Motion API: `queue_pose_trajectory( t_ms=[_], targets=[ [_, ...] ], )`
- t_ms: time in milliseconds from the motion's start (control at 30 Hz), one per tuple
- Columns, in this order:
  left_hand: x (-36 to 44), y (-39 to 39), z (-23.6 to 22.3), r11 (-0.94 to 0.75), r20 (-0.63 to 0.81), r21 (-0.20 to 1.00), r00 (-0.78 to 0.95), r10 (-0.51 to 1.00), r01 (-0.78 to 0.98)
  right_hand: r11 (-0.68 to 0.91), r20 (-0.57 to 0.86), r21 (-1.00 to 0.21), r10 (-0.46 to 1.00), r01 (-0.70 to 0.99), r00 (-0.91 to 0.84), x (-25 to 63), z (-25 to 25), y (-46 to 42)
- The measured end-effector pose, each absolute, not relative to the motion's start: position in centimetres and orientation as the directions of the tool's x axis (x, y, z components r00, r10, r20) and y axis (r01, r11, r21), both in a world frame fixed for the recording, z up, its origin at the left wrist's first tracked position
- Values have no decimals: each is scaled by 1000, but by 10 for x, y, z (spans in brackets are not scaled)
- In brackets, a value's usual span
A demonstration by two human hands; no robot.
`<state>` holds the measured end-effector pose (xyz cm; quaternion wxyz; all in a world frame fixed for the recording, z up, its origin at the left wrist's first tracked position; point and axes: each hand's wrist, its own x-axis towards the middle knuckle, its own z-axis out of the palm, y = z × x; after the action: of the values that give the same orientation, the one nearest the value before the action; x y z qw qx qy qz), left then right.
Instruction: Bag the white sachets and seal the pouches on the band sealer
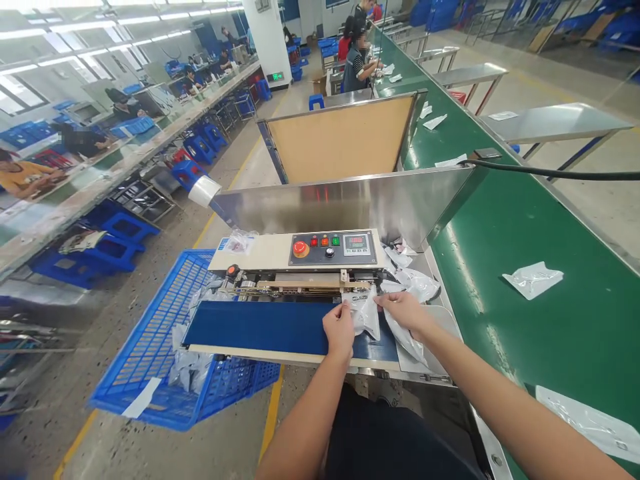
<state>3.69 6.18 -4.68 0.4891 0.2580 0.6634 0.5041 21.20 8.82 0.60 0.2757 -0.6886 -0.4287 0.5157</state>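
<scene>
A silvery-white plastic pouch [367, 316] is held upright at the right part of a band sealing machine [255, 255], its top edge at the sealing slot. My left hand [340, 330] pinches the pouch's left edge over the blue conveyor belt [265, 327]. On the other side, my right hand [403, 310] has thumb and fingers closed at the pouch's right edge. Several more pouches [419, 285] lie heaped beside and under my right hand. The control panel [333, 248] faces me with a red knob, coloured buttons and a lit display.
A blue basket [145, 333] with several pouches stands below the belt's left end. To the right runs a green conveyor [540, 340] carrying scattered pouches. A metal panel [325, 203] rises behind the machine, and a black cable [560, 173] crosses at right. Other people sit farther back.
</scene>
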Motion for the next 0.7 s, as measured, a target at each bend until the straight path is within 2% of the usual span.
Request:
queue_pose_trajectory(
  t_ms=[100,200,267,367,433,533,600,700],
  targets=[
    [8,50,-34,334,-333,939,-457,825,-82,-478,-472,-830,876,288,93,206,15,79],
    [-6,19,-14,221,-117,967,-558,822,123,-442,-419,-869,896,221,148,206,24,61],
    [0,-4,-1,127,-17,962,-413,910,241,-427,-402,-895,898,131,180,202,30,48],
    [27,-23,14,22,-16,974,-29,999,226,-394,-391,-919,900,-24,192,193,39,34],
    [45,-21,19,17,-17,980,-5,1000,198,-366,-393,-915,903,-168,173,193,42,29],
    [61,-5,18,59,-37,984,-131,991,169,-314,-381,-893,909,-323,171,206,41,21],
    [64,5,15,105,-90,987,-128,988,119,-306,-360,-914,915,-267,184,218,35,13],
    [67,11,11,143,-140,988,-60,988,54,-329,-333,-943,926,-50,180,229,26,2]
  ],
)
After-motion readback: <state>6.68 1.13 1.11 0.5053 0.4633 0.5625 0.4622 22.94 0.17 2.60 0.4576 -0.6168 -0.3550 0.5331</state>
